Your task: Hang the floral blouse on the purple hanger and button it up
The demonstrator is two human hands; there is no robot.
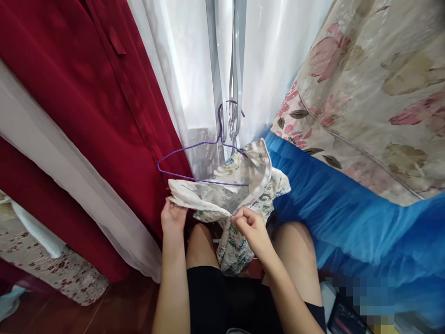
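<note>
A purple wire hanger (181, 177) hangs by its hook in front of a white curtain. Its right arm goes inside a white, floral-patterned garment (239, 250), while its left end is bare. My left hand (174, 215) has its fingers closed on the garment's white edge at the left, just below the hanger's bare end. At the middle of that edge, my right hand (248, 222) pinches the cloth between thumb and fingers. The garment's opening gapes between the hanger and my hands, and its lower part hangs down between my knees.
Red curtains (132, 162) hang on the left, beside a white curtain (181, 55). Grey straps (216, 60) come down behind the hanger. To the right are a flowered, plastic-covered cloth (375, 83) and blue tulle (333, 208). A dark device (347, 317) lies low at the right.
</note>
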